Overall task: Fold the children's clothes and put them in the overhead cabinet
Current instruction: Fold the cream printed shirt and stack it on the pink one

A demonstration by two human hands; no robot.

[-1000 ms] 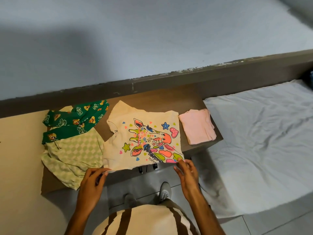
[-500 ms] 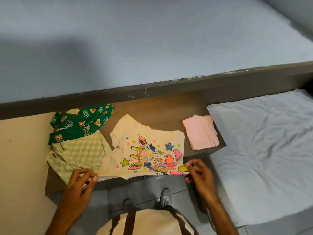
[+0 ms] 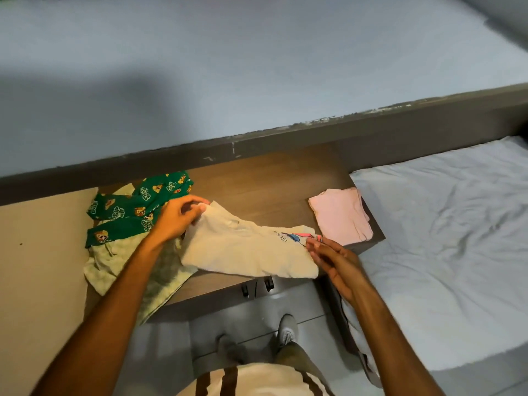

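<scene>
A cream children's T-shirt (image 3: 245,250) lies folded over on the brown wooden table (image 3: 265,181), its plain back up and only a strip of coloured print showing at the right. My left hand (image 3: 178,217) pinches the shirt's upper left corner. My right hand (image 3: 333,257) rests with flat fingers on the shirt's right edge. A folded pink garment (image 3: 341,217) lies at the table's right end. Green printed shorts (image 3: 137,207) and a pale green checked garment (image 3: 128,270) lie unfolded at the left.
A bed with a white sheet (image 3: 445,247) adjoins the table on the right. A grey ledge (image 3: 257,141) and a pale wall (image 3: 257,61) rise behind the table. My feet stand on the tiled floor (image 3: 248,318) below the table's front edge.
The shirt's near hem was lifted and carried away from me, so the shirt is folded in half with the print hidden. My left hand moved up to the far left corner.
</scene>
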